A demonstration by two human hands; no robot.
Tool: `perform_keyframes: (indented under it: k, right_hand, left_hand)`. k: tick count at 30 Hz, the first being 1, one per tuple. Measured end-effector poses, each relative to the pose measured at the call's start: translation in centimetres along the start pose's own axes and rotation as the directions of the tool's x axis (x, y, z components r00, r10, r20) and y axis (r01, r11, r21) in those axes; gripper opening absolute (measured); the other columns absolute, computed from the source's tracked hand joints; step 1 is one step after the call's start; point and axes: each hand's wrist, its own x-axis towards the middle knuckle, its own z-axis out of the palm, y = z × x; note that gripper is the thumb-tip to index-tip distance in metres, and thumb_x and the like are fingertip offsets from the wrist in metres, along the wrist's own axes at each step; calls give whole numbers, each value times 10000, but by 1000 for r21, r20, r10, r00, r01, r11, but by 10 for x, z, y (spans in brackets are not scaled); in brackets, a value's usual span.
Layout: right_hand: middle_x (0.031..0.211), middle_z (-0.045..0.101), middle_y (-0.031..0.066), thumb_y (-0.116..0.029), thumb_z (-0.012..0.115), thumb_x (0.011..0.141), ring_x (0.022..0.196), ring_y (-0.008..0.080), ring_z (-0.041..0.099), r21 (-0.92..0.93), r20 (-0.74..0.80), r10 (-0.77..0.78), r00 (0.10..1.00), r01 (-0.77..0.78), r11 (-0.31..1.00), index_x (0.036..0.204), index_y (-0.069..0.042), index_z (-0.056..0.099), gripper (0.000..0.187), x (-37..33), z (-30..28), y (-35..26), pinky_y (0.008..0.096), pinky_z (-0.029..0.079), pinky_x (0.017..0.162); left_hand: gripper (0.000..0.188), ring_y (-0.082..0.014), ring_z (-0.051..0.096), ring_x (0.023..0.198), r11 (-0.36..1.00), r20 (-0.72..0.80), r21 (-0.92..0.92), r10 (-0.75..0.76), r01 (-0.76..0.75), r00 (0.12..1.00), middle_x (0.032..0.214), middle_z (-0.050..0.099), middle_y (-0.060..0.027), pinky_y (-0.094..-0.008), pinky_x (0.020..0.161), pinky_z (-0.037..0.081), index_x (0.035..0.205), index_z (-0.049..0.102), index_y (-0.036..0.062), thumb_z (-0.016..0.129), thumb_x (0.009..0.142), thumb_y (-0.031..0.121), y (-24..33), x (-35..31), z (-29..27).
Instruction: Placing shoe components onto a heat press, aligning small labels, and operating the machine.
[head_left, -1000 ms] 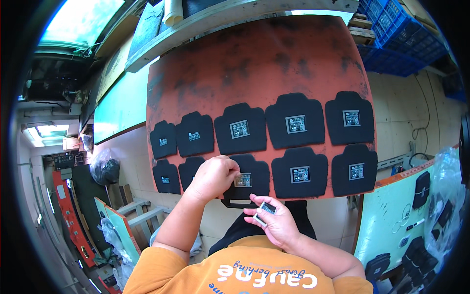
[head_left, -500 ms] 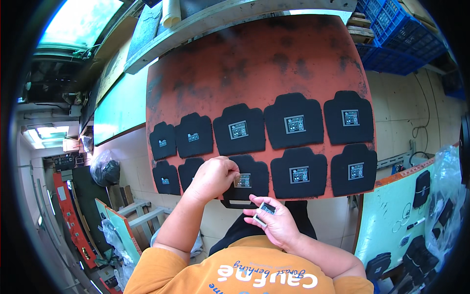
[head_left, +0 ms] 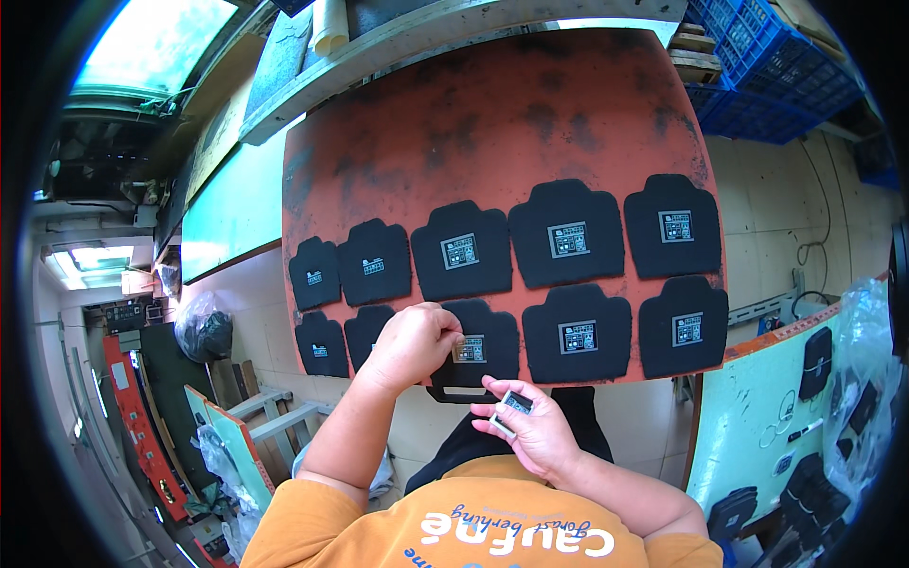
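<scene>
Black shaped fabric pieces lie in two rows on a red table (head_left: 426,123); several carry a grey-and-white square label. My left hand (head_left: 407,346) reaches over the near row, thumb and fingers pinched at the left edge of the label (head_left: 471,349) on the middle black piece (head_left: 494,318). Whatever sits between those fingertips is too small to make out. Just off the table's near edge, my right hand (head_left: 542,437) grips a small stack of dark-faced labels (head_left: 517,402) with pale edges. Under my left hand, another black piece (head_left: 364,327) is partly covered.
Farther right in the near row lie two more labelled pieces, one a black piece (head_left: 578,333). A pale green table (head_left: 739,435) with black pouches and clear plastic stands at right. Blue crates (head_left: 757,57) are at the far right. A metal beam (head_left: 454,47) crosses behind the table.
</scene>
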Motion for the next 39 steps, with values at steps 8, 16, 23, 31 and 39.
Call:
perform_keyframes:
  k: [8, 16, 23, 31, 39]
  right_hand:
    - [1347, 377, 162, 15, 460, 919, 1042, 279, 565, -1, 9, 10, 1000, -10, 1000, 1141, 14, 482, 223, 0, 0, -1, 375, 523, 868]
    - [1332, 393, 111, 8, 496, 905, 1030, 263, 568, 10, 77, -11, 997, 11, 1000, 1197, -8, 466, 294, 3, 10, -5, 392, 511, 878]
    - [1258, 435, 131, 14, 464, 918, 1053, 262, 564, -11, 42, 16, 999, -16, 1000, 1267, -15, 423, 352, 4, 14, -9, 357, 513, 870]
    - [1269, 466, 176, -33, 463, 930, 1105, 288, 540, 89, 151, -1, 989, -13, 996, 1262, -11, 416, 336, -1, 8, -9, 396, 476, 926]
    - [1142, 585, 131, -40, 506, 915, 1068, 224, 569, 132, 116, -65, 991, 49, 990, 1125, -33, 518, 210, 5, 27, 11, 386, 487, 907]
  left_hand:
    - [144, -207, 593, 427, 999, 25, 30, 35, -35, 999, 788, 620, -121, -297, 466, 497, 841, 666, -10, 601, 796, 110, -7, 2, 2]
    - [100, -247, 621, 579, 988, -57, 110, 117, -111, 991, 739, 612, -132, -323, 569, 499, 795, 668, -7, 654, 739, 75, -11, 2, 5]
    - [95, -211, 615, 517, 997, -28, 73, 43, -41, 999, 746, 598, -111, -308, 512, 500, 782, 663, 1, 661, 749, 90, -5, 1, 6]
    - [115, -177, 593, 584, 986, -188, 110, 144, -125, 971, 688, 546, -79, -297, 523, 466, 783, 619, 13, 699, 718, 63, -1, -21, -5]
    - [127, -98, 514, 606, 903, -179, -326, 230, -279, 956, 720, 588, -36, -221, 534, 407, 804, 638, 23, 735, 736, 71, -26, -73, 10]
